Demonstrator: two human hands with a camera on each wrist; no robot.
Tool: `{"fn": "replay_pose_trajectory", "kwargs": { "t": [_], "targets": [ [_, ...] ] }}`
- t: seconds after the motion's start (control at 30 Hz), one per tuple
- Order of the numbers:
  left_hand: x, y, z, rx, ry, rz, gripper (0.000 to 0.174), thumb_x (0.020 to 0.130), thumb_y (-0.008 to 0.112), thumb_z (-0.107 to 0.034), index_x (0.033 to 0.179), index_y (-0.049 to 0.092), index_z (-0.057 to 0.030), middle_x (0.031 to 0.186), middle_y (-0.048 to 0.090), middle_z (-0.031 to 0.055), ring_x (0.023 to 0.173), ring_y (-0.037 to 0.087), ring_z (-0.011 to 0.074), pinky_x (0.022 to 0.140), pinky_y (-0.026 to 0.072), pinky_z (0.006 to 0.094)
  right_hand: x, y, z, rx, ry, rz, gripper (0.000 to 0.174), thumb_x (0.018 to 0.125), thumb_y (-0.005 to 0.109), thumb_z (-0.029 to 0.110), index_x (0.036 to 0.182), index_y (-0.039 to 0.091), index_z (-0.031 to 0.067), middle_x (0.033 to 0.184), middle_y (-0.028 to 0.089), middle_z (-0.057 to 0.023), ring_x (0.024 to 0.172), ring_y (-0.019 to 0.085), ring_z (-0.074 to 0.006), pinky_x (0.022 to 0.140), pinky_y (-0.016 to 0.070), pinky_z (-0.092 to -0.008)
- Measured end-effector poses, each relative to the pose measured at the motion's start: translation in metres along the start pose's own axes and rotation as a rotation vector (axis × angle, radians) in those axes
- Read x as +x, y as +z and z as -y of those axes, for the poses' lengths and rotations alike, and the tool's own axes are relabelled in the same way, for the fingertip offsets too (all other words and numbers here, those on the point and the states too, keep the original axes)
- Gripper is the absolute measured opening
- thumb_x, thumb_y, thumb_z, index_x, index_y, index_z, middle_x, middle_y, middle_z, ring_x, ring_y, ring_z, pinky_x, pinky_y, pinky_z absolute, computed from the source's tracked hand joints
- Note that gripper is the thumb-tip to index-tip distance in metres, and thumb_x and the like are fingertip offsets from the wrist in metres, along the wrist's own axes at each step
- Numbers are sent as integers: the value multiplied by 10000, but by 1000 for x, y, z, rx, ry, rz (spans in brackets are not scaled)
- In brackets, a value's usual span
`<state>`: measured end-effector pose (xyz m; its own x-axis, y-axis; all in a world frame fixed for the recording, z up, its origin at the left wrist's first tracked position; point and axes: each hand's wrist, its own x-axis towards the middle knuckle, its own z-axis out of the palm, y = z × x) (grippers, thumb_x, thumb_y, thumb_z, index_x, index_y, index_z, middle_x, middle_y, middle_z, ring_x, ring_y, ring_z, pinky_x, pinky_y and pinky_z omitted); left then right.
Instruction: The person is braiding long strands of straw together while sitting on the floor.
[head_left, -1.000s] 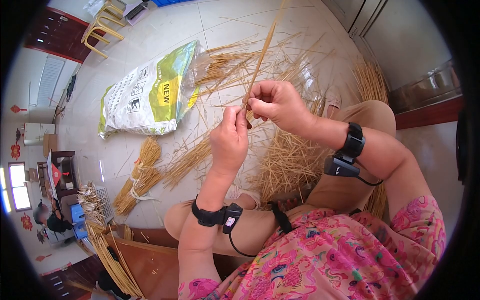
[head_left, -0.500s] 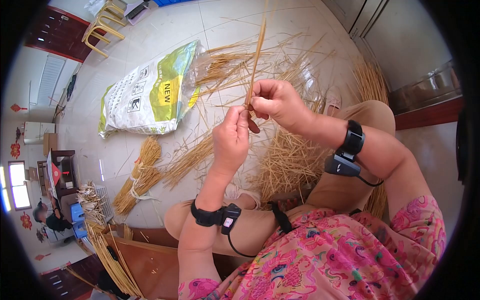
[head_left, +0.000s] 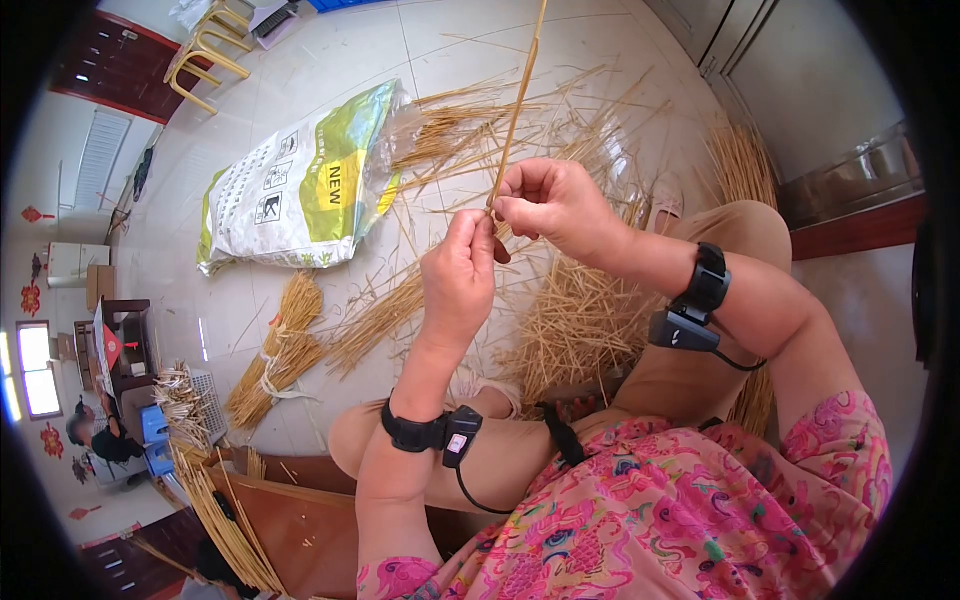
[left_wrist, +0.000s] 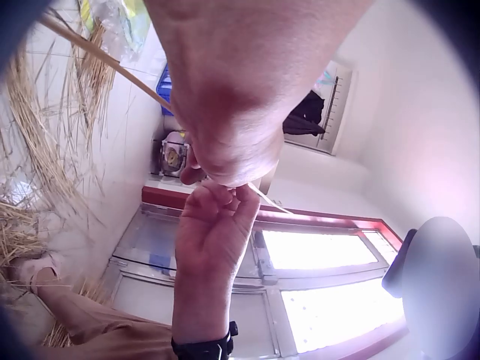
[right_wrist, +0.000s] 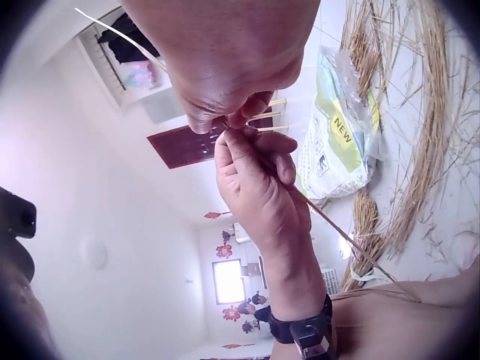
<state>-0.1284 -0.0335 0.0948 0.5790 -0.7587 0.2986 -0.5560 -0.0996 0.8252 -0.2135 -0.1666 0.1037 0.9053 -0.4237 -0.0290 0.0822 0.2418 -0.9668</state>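
Observation:
A straw stalk (head_left: pixel 525 85) runs up and away from my two hands, which meet in front of my body. My left hand (head_left: pixel 458 265) pinches it low down between thumb and curled forefinger. Right beside those fingertips, my right hand (head_left: pixel 562 205) pinches the same stalk, its other fingers curled in. In the left wrist view the stalk (left_wrist: pixel 112 64) passes behind my left hand, and a pale thin end (left_wrist: pixel 270 199) sticks out past the fingers. The right wrist view has a darker length of stalk (right_wrist: pixel 349 240) trailing below my left hand. My fingers hide the pinched spot.
Loose straw (head_left: pixel 590 325) lies heaped below my hands. A green and white plastic sack (head_left: pixel 290 185) and a tied straw bundle (head_left: pixel 275 350) lie to the left. More straw leans by the wall (head_left: pixel 740 165) at right. A brown wooden surface (head_left: pixel 310 525) stands at lower left; a person (head_left: pixel 105 435) sits beyond.
The stalk has swung slightly left, then back to the right, at its far end. Both hands have shifted only a little, their fingertips staying together on it.

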Motion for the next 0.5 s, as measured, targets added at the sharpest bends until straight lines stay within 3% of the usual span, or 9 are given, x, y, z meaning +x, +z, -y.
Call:
{"fn": "replay_pose_trajectory", "kwargs": {
  "t": [0.5],
  "targets": [
    [0,1,0,1,18,-17,135,953,459,-122,897,532,-24,612,623,48,460,471,52,431,371,223,2,-1,-4,74,-33,4,48,801,608,58,809,581,19,656,538,37,579,469,-17,505,376,-176]
  ]
}}
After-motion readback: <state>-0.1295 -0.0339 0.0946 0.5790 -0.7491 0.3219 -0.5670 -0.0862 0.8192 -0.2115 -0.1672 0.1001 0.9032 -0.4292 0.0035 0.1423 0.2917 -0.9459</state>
